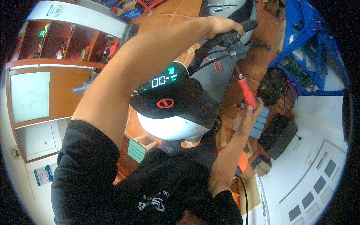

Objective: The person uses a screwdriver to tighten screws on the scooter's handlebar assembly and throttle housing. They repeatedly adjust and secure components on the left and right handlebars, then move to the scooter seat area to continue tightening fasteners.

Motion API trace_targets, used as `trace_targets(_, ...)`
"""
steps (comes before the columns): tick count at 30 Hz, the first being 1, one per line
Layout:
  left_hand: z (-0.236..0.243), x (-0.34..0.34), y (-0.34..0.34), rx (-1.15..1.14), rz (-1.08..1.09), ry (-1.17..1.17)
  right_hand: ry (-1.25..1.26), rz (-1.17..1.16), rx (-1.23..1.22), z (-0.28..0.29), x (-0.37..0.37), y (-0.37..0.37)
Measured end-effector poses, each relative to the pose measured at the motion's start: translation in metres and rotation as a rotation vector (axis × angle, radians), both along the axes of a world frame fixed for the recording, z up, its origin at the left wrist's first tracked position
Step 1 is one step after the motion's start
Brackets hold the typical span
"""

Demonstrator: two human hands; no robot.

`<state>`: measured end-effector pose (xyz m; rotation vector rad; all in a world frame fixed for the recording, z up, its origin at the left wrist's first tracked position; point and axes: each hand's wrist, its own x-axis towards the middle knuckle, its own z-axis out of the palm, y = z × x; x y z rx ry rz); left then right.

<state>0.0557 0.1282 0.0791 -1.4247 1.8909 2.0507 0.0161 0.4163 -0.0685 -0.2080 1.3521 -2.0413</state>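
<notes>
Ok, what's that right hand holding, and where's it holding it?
The right hand holds a screwdriver by the back end of its red handle.

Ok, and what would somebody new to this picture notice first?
Probably the glowing display on the scooter, above and left of centre. Next comes the bright red-handled screwdriver in the right hand, right of centre, its shaft angled up toward the handlebar, where the left hand is, near the top.

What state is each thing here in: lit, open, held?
Dashboard display: lit.
Red-handled screwdriver: held in the right hand, shaft toward the handlebar.
Left hand: at the handlebar, fingers partly hidden.
Wall shelf: open-fronted, holding items.
</notes>
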Motion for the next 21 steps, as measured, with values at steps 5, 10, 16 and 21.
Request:
trace_targets(5,0.006,-0.004,0.001,-0.012,0.019,-0.025,-0.081,-0.077,0.026,0.034,0.000,-0.003)
trace_targets(10,0.005,-0.002,0.001,-0.008,0.016,-0.005,-0.070,0.026,-0.077,0.029,0.002,0.001)
trace_targets(16,0.010,0.000,0.007,-0.033,0.019,0.007,-0.142,-0.026,-0.166,0.038,0.012,0.000)
trace_targets(21,0.006,-0.002,0.005,0.000,0.020,0.019,-0.197,0.029,0.004,0.022,0.007,0.004)
